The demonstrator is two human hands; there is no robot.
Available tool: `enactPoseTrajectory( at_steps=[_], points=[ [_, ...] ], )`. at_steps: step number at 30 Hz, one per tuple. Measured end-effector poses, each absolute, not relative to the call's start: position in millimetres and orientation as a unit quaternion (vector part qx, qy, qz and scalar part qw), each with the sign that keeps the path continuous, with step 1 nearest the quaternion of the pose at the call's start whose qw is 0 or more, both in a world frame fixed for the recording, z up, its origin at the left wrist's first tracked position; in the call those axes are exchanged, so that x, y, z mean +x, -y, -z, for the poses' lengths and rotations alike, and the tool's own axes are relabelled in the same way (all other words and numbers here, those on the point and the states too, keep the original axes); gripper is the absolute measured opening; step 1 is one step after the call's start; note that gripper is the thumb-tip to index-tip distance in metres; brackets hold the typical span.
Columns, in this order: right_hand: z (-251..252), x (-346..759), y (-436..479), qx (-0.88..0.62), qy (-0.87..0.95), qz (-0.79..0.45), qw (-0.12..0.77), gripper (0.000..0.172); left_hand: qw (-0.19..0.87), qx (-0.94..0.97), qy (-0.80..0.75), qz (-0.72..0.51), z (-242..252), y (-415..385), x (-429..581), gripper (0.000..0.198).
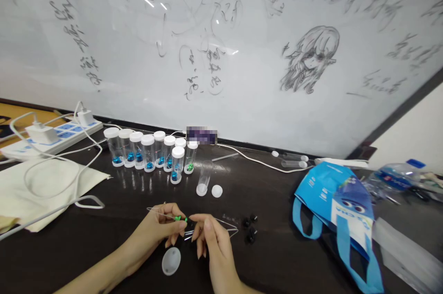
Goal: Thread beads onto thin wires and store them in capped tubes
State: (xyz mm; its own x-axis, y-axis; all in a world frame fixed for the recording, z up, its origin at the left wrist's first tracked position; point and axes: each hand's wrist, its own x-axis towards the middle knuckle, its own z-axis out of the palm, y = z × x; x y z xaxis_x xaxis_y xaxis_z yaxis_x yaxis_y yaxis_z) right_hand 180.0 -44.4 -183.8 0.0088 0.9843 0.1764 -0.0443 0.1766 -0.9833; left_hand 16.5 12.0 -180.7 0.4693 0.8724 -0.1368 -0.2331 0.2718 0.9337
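Dark and shiny, the bench lay under the left hand, which pinched a small green piece well in from the back edge, and the right hand close by, whose grip I could not tell. Farther out, an open tube beside its loose white lid looked not yet done, while capped tubes nearer the back edge, with blue or green bits inside, looked finished.

Head camera: worn high, facing forward and down
Hands: close, low in frame
Tabletop: seen slantwise from above
Whiteboard: beyond, across the upper half
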Motion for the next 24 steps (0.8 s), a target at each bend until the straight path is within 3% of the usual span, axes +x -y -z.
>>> enactPoseTrajectory(
  at_steps=[24],
  points=[
    [183.7,179.1,42.7,-0.449,0.530,-0.479,0.536,0.051,0.721,0.465,-0.343,-0.384,182.0,-12.1,16.0,0.026]
  ],
)
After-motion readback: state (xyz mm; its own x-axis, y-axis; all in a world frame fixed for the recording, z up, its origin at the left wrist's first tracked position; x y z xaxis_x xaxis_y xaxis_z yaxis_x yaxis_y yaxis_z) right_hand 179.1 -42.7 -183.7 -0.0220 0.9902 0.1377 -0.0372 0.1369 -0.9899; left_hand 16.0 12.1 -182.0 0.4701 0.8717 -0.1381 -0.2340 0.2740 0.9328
